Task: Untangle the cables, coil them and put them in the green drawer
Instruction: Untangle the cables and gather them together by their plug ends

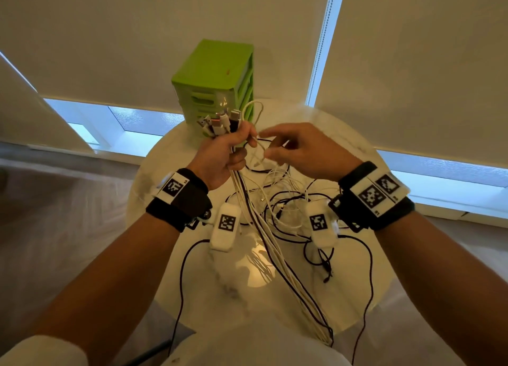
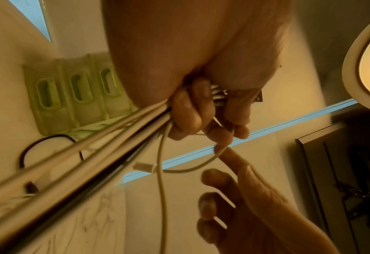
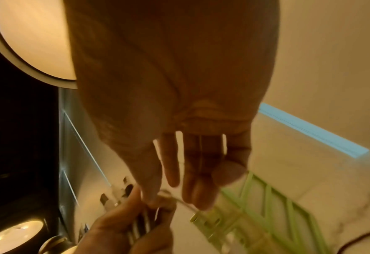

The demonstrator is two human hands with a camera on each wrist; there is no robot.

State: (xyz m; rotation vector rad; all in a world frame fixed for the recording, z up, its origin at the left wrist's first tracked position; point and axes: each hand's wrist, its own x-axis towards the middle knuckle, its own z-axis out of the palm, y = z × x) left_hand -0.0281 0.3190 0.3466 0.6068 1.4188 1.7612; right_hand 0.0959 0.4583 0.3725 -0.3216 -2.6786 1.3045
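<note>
My left hand (image 1: pixel 228 151) grips a bundle of white and black cables (image 1: pixel 248 200) just below their plugs (image 1: pixel 220 122), which fan out above the fist. The strands run down to a loose tangle (image 1: pixel 286 209) on the round white table (image 1: pixel 220 297). In the left wrist view the left hand's fingers (image 2: pixel 186 113) wrap the bundle (image 2: pixel 92 154), and a white plug (image 2: pixel 143 167) dangles. My right hand (image 1: pixel 291 148) is beside it with straight, spread fingers; a white cable loop (image 2: pixel 192 168) lies across its index finger (image 2: pixel 227 151). The green drawer unit (image 1: pixel 214 77) stands behind, drawers closed.
The table sits against a wall with lowered blinds and a bead chain (image 1: pixel 324 36). Thin black wires (image 1: pixel 181 283) hang over the near table edge. A round ceiling lamp (image 3: pixel 27 34) shows in the wrist views. The drawer unit's side (image 3: pixel 255 214) is close to my right fingers.
</note>
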